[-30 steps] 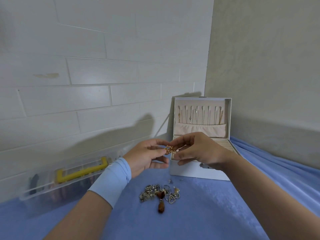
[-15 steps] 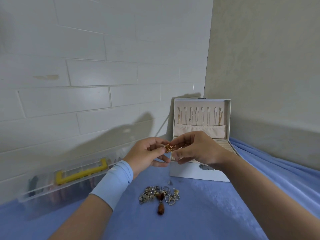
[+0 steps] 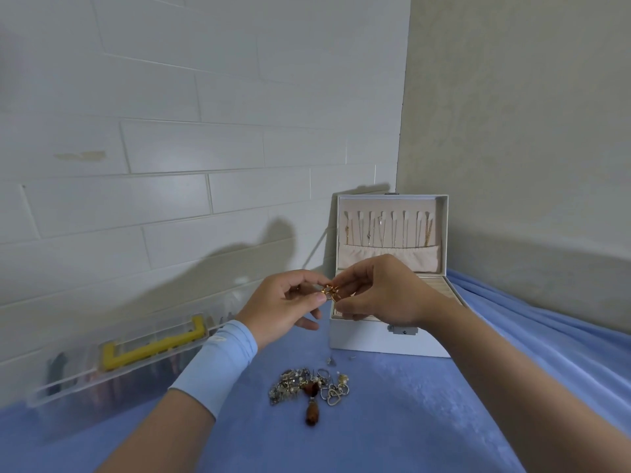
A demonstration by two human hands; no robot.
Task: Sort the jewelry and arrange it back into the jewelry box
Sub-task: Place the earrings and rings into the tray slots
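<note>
Your left hand (image 3: 280,310) and right hand (image 3: 382,291) both pinch a gold piece (image 3: 330,292), fingertips clamped, above the open jewelry box (image 3: 382,339).

Blue-clothed surface (image 3: 409,425) with white jewelry box (image 3: 368,339), loose jewelry heap (image 3: 307,387), clear organizer case (image 3: 102,375)

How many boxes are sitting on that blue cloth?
2. The white jewelry box stands open at the back right; the clear plastic case with a yellow handle lies on the left. None seems hidden.
</note>
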